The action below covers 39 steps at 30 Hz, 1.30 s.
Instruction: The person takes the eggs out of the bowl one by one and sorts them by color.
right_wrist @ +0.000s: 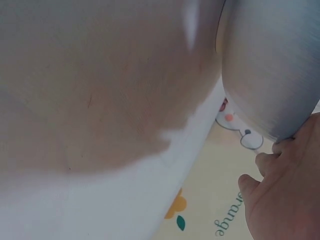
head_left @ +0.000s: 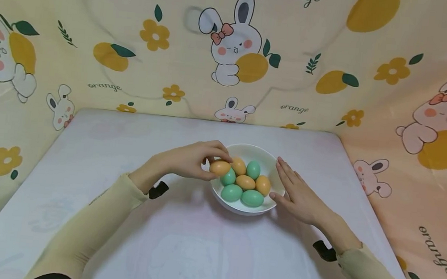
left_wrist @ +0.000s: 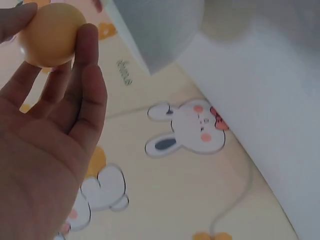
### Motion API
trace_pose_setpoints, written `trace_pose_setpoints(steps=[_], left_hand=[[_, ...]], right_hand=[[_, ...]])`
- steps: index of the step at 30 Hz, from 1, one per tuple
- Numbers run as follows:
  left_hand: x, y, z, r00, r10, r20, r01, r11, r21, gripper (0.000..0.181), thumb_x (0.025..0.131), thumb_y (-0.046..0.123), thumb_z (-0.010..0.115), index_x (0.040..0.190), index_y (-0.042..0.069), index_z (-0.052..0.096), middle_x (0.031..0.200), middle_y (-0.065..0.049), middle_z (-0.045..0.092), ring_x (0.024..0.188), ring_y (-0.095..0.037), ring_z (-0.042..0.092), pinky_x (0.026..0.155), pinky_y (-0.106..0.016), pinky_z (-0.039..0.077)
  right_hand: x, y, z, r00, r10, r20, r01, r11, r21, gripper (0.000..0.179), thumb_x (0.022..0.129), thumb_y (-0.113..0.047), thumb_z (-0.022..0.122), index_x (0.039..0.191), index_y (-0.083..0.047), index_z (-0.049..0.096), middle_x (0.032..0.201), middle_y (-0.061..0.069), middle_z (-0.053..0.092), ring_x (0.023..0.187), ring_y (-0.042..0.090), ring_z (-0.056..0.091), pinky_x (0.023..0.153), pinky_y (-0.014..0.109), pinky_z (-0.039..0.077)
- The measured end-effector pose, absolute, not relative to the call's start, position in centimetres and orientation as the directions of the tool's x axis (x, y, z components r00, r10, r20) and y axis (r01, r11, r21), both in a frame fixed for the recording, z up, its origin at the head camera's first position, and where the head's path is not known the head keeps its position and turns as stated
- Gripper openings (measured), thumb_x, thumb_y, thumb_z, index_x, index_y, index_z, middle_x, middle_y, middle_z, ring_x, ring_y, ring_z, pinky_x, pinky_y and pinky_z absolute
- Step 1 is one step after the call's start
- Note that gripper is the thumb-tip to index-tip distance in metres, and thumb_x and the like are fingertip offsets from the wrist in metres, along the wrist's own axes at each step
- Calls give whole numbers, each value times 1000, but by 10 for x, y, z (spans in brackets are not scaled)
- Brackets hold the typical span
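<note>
A white bowl (head_left: 247, 208) on the table holds several green and orange eggs, among them a green egg (head_left: 252, 198) near its front and an orange egg (head_left: 263, 185) at its right. My left hand (head_left: 195, 158) pinches another orange egg (head_left: 220, 168) between thumb and fingers at the bowl's left rim. In the left wrist view, that same egg (left_wrist: 52, 35) sits at the fingertips, beside the bowl's wall (left_wrist: 157, 30). My right hand (head_left: 300, 198) lies along the bowl's right side with its fingers straight. The right wrist view shows its fingers (right_wrist: 267, 162) against the bowl's outside (right_wrist: 270, 65).
A white-covered table (head_left: 196, 249) extends around the bowl. Behind it and at both sides hangs a cloth (head_left: 289, 42) printed with rabbits, oranges and flowers. Dark straps (head_left: 159, 190) show below the wrists.
</note>
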<state>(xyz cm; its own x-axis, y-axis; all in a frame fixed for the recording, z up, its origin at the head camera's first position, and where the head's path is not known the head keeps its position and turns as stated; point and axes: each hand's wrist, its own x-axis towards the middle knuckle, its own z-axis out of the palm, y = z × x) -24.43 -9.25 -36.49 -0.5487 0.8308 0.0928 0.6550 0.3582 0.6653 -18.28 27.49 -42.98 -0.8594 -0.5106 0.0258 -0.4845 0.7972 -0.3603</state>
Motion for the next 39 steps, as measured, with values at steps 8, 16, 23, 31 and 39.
trace_pose_setpoints(steps=[8,16,23,31,39], left_hand=[[-232,-130,-367,-662,706,252,637,353,685,48,88,11,83,132,10,67,133,-3,58,103,-18,63,80,-42,53],[-230,-174,-381,-766,567,303,589,429,685,59,84,10,88,135,10,61,139,-6,58,102,-22,68,79,-39,53],[-236,-214,-396,-845,442,301,514,513,688,61,80,9,91,133,6,61,135,-11,60,96,-28,71,79,-40,57],[-245,-253,-414,-888,382,256,454,630,631,56,79,9,91,128,1,63,128,-16,63,108,-37,67,86,-48,53],[-252,-278,-429,-914,375,158,387,682,621,54,77,5,91,123,-4,66,124,-21,64,113,-41,61,91,-56,49]], right_hand=[[-182,274,-431,-865,-501,13,-471,803,-366,89,106,-47,54,167,-8,3,175,7,-3,160,37,6,125,63,14],[-182,273,-432,-865,-502,26,-474,798,-372,88,106,-46,55,167,-6,4,175,9,-1,159,38,7,124,64,15],[-182,273,-432,-863,-504,43,-483,797,-364,88,106,-44,55,167,-5,5,175,10,0,159,39,7,125,61,12],[-181,272,-431,-863,-503,45,-487,805,-338,87,107,-45,54,166,-4,5,175,12,1,159,40,8,125,61,15],[-181,272,-433,-875,-483,34,-469,826,-315,88,106,-48,52,167,-5,3,175,10,0,159,39,8,126,59,14]])
